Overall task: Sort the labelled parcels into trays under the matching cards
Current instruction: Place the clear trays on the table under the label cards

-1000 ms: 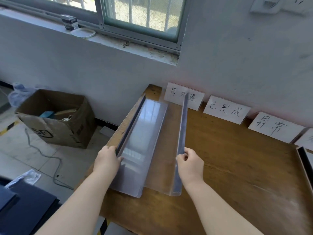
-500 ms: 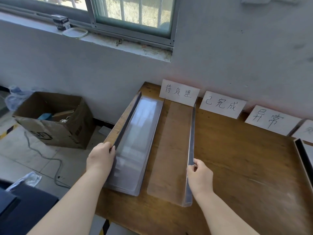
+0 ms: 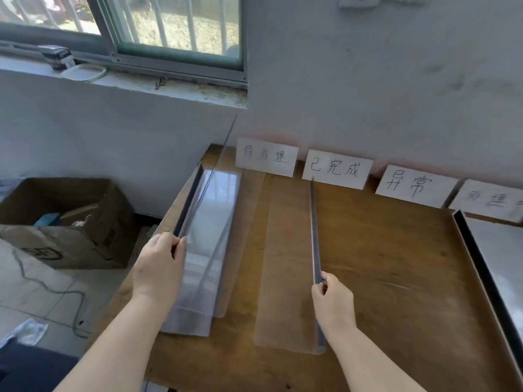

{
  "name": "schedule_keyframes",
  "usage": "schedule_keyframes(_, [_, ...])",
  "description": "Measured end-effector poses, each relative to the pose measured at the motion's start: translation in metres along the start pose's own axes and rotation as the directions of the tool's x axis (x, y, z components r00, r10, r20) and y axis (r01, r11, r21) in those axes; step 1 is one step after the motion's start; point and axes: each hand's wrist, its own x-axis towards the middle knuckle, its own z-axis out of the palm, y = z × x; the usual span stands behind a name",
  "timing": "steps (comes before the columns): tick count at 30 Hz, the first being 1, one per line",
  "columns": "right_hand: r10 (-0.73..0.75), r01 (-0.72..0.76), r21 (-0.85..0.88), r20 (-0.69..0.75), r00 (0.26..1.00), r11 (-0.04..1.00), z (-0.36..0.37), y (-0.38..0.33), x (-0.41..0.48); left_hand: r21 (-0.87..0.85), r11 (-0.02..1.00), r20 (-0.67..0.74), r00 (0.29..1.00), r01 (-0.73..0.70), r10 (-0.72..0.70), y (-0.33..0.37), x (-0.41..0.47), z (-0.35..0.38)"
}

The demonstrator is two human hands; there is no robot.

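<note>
You've pulled one clear tray (image 3: 285, 250) off the stack (image 3: 209, 222) and slid it right. A second ago it was nested against the stack, and now it lies flat on the desk (image 3: 396, 278), apart from it. Its far end sits at the gap between card one (image 3: 267, 159) and card two (image 3: 336, 169), with the right wall pointing at card two's left edge. Your right grip (image 3: 332, 304) pinches that wall near its near end. Your left grip (image 3: 158, 267) is clamped on the stack's left wall, holding it at the desk's left edge. My read is that this is tray layout and sorting hasn't started. The tray likely needs more shift right to sit under card two. Card three (image 3: 416, 185) has no tray in front of it. A dark-rimmed tray (image 3: 495, 250) sits at the right edge under card four (image 3: 489, 200). No parcels are in view. There's a cardboard box (image 3: 65, 222) on the floor to the left. Nothing blocks the slide path, but watch the stack near that left edge.
</note>
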Motion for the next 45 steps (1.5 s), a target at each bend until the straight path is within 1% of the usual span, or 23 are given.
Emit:
schedule_keyframes(2, [0.011,-0.011,-0.01,-0.012,1.0,1.0,-0.012,0.015,0.002,-0.031,0.999,0.026,0.999,-0.043,0.044,0.017,-0.007,0.009])
schedule_keyframes(4, [0.043,-0.043,-0.012,-0.023,0.999,0.999,-0.027,0.031,0.004,-0.056,0.997,0.072,0.996,-0.053,0.057,0.036,-0.015,0.023])
schedule_keyframes(8, [0.118,-0.119,-0.022,-0.052,0.992,0.993,-0.059,0.067,0.007,-0.118,0.99,0.232,0.972,0.074,-0.044,0.078,-0.043,0.061])
schedule_keyframes(14, [0.155,-0.159,-0.024,-0.114,0.981,0.987,-0.112,0.12,0.018,-0.141,0.98,0.365,0.928,0.139,-0.079,0.136,-0.101,0.119])
schedule_keyframes(17, [0.17,-0.176,-0.038,-0.127,0.977,0.984,-0.136,0.146,0.021,-0.106,0.98,0.399,0.91,0.169,-0.114,0.16,-0.124,0.143])
schedule_keyframes(21, [0.208,-0.214,-0.028,-0.144,0.968,0.976,-0.159,0.171,0.026,-0.093,0.964,0.414,0.89,0.249,-0.19,0.187,-0.147,0.171])
schedule_keyframes(24, [0.211,-0.215,-0.018,-0.137,0.968,0.976,-0.169,0.184,0.028,-0.095,0.964,0.413,0.891,0.249,-0.189,0.21,-0.159,0.183])
schedule_keyframes(25, [0.2,-0.203,-0.011,-0.127,0.971,0.979,-0.173,0.188,0.028,-0.087,0.973,0.401,0.901,0.215,-0.163,0.217,-0.163,0.186])
schedule_keyframes(26, [0.183,-0.185,-0.008,-0.115,0.976,0.983,-0.176,0.192,0.029,-0.065,0.988,0.382,0.918,0.143,-0.108,0.223,-0.166,0.19])
schedule_keyframes(27, [0.158,-0.159,-0.005,-0.102,0.982,0.987,-0.179,0.196,0.029,-0.031,0.999,0.374,0.927,0.037,-0.022,0.228,-0.168,0.192])
schedule_keyframes(28, [0.128,-0.129,-0.003,-0.082,0.988,0.992,-0.183,0.198,0.031,-0.006,0.995,0.385,0.918,-0.097,0.092,0.235,-0.172,0.195])
schedule_keyframes(29, [0.091,-0.092,-0.007,-0.058,0.994,0.996,-0.186,0.201,0.032,-0.006,0.972,0.414,0.885,-0.234,0.215,0.241,-0.177,0.198])
schedule_keyframes(30, [0.047,-0.048,-0.017,-0.033,0.998,0.999,-0.19,0.203,0.034,-0.029,0.935,0.46,0.826,-0.352,0.325,0.249,-0.183,0.202])
schedule_keyframes(31, [0.0,-0.001,-0.031,-0.011,1.0,1.0,-0.193,0.205,0.035,-0.052,0.894,0.522,0.751,-0.446,0.405,0.259,-0.191,0.205])
schedule_keyframes(32, [-0.051,0.052,-0.046,0.01,0.999,0.998,-0.198,0.207,0.037,-0.067,0.855,0.584,0.675,-0.514,0.451,0.267,-0.199,0.209])
schedule_keyframes(33, [-0.116,0.117,-0.065,0.022,0.993,0.991,-0.203,0.21,0.039,-0.066,0.828,0.637,0.615,-0.557,0.464,0.273,-0.207,0.214])
schedule_keyframes(35, [-0.249,0.247,-0.118,0.004,0.969,0.962,-0.216,0.219,0.043,-0.004,0.792,0.728,0.542,-0.61,0.42,0.281,-0.219,0.225])
schedule_keyframes(37, [-0.284,0.276,-0.131,-0.052,0.957,0.952,-0.231,0.233,0.047,0.055,0.771,0.804,0.486,-0.634,0.342,0.284,-0.227,0.235])
schedule_keyframes(39, [-0.205,0.199,-0.071,-0.078,0.976,0.977,-0.246,0.251,0.05,0.09,0.75,0.847,0.447,-0.655,0.289,0.286,-0.232,0.244])
schedule_keyframes(41, [-0.05,0.05,0.004,-0.033,0.998,0.999,-0.257,0.269,0.053,0.105,0.736,0.854,0.44,-0.668,0.278,0.289,-0.233,0.251])
schedule_keyframes(42, [0.004,-0.004,-0.006,-0.015,1.0,1.0,-0.262,0.28,0.055,0.104,0.73,0.856,0.435,-0.676,0.281,0.292,-0.234,0.253])
schedule_keyframes(43, [0.033,-0.033,-0.057,-0.001,0.999,0.998,-0.266,0.29,0.056,0.102,0.723,0.857,0.429,-0.683,0.285,0.295,-0.236,0.256])
schedule_keyframes(45, [0.069,-0.053,-0.237,0.06,0.996,0.97,-0.27,0.309,0.057,0.098,0.711,0.859,0.419,-0.696,0.292,0.301,-0.239,0.26])
